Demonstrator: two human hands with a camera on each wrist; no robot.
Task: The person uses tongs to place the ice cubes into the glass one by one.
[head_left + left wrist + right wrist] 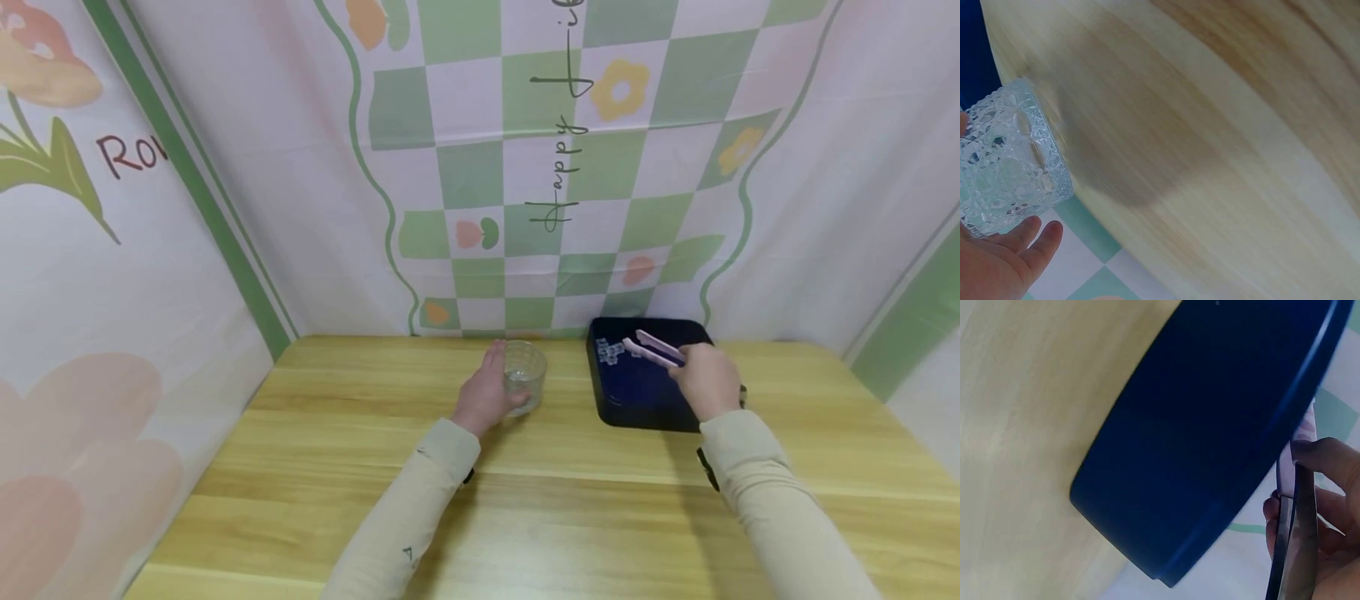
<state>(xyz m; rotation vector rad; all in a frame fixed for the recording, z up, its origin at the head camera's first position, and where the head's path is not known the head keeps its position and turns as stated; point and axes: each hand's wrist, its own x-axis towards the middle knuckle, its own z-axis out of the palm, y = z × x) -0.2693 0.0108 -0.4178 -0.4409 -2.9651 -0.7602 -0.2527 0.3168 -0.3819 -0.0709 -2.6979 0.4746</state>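
My left hand (pixel 483 396) grips a clear glass cup (pixel 529 367) that stands upright near the table's back edge. In the left wrist view the cup (pixel 1010 156) has a patterned wall, with fingers along one side and the thumb across from them. Pink tongs (pixel 656 350) are in my right hand (pixel 708 382), above a dark tray (pixel 637 410). Their tips are slightly apart, close to a small cluster of clear pieces (pixel 609 352) at the tray's left. Whether a piece sits between the tips, I cannot tell. In the right wrist view the tray wall hides the tips.
The wooden table (pixel 360 433) ends against a hanging cloth (pixel 528 275) with green and white checks. Another printed cloth (pixel 135 292) closes off the left side. Bare wood lies between the cup and the tray.
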